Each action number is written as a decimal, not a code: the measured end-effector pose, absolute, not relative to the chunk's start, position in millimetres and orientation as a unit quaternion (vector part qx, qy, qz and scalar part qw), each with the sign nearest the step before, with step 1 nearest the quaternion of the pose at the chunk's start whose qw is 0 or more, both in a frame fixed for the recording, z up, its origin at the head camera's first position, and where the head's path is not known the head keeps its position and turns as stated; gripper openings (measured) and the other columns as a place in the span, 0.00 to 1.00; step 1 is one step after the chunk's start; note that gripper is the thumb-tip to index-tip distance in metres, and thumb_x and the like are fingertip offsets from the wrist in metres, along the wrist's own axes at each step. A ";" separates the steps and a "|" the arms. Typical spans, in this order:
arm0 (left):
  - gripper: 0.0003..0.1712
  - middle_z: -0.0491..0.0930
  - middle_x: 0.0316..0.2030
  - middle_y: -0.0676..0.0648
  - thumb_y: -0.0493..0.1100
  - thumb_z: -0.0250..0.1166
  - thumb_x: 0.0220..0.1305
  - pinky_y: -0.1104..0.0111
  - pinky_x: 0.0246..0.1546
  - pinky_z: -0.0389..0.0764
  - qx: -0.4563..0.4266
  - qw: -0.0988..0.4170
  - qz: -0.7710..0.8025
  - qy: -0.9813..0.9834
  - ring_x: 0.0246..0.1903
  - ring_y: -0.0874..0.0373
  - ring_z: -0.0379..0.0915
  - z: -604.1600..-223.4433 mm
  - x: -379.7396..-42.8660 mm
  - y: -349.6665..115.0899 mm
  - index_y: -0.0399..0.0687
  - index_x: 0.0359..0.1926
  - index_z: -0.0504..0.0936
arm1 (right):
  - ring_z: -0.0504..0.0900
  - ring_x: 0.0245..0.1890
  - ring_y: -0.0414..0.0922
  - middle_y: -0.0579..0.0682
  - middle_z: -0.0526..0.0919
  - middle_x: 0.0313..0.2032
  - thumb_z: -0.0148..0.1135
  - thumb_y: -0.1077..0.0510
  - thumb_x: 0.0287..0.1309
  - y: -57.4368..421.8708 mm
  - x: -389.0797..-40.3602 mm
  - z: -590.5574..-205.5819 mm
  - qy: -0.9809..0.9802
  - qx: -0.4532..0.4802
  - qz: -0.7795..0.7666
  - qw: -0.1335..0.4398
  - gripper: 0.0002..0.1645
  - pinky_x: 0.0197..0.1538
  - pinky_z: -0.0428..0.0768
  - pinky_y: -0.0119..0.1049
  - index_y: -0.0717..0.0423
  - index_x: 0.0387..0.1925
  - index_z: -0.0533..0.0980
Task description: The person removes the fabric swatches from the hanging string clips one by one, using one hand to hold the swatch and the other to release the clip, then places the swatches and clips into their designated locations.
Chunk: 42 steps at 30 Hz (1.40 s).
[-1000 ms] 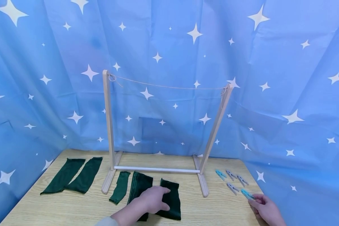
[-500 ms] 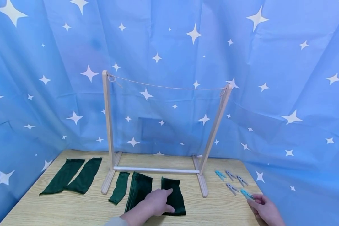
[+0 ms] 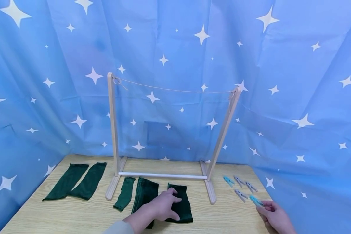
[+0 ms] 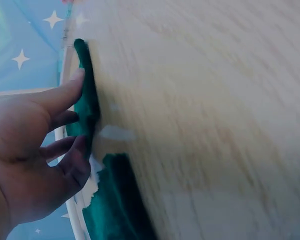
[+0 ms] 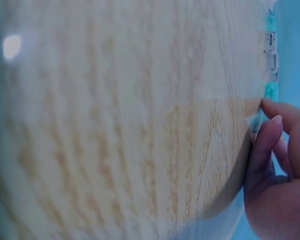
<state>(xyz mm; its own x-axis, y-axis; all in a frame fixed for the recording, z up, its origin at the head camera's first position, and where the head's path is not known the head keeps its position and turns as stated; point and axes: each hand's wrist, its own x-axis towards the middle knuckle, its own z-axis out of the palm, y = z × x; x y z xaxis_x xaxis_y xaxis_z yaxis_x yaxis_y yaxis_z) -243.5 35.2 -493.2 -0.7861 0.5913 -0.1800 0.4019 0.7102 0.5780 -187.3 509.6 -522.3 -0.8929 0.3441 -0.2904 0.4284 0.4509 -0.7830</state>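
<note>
My left hand (image 3: 165,204) reaches over the table, its fingers spread at a dark green velvety cloth (image 3: 183,208) that lies flat. In the left wrist view, the fingertips of my left hand (image 4: 45,145) are right at that cloth (image 4: 89,95). Under the wrist lies a thicker, layered green cloth (image 3: 146,191), partly hidden by the arm. On the right side, my right hand (image 3: 276,217) pinches the end of a teal clothespin (image 3: 255,200) between thumb and fingers. The right wrist view has my right hand (image 5: 285,165) at the table's edge, with the clothespin mostly hidden.
A wooden stand (image 3: 114,130) with a string (image 3: 175,90) tied between its posts stands at the back. Several grey and teal clothespins (image 3: 240,195) lie at the right. A narrow green strip (image 3: 124,195) and two green cloths (image 3: 89,182) lie at the left.
The cloth at my left hand has shifted slightly right and straightened. My left hand moved right with it, then drew back a little left with its fingers spread. The right hand stays put.
</note>
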 end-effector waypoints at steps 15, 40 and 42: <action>0.36 0.68 0.80 0.52 0.56 0.79 0.67 0.45 0.65 0.83 0.260 0.188 0.231 0.918 0.75 0.42 0.70 -494.6 -246.0 42.3 0.67 0.75 0.81 | 0.76 0.29 0.47 0.50 0.79 0.33 0.70 0.48 0.75 511.8 -190.4 -525.3 0.835 0.235 -0.495 0.047 0.39 0.31 0.79 0.41 0.71 0.69 0.64; 0.36 0.68 0.80 0.54 0.56 0.78 0.68 0.46 0.63 0.85 0.263 0.175 0.203 0.927 0.75 0.41 0.71 -493.6 -243.8 44.0 0.69 0.75 0.81 | 0.77 0.29 0.47 0.51 0.79 0.34 0.74 0.42 0.71 517.2 -193.0 -529.0 0.846 0.241 -0.473 0.053 0.50 0.32 0.80 0.44 0.73 0.72 0.61; 0.34 0.69 0.80 0.54 0.55 0.78 0.68 0.49 0.62 0.85 0.265 0.175 0.208 0.925 0.74 0.44 0.72 -492.3 -244.7 42.8 0.69 0.74 0.81 | 0.77 0.29 0.47 0.51 0.79 0.34 0.74 0.43 0.71 516.1 -192.9 -528.6 0.845 0.241 -0.474 0.052 0.50 0.32 0.80 0.43 0.73 0.72 0.61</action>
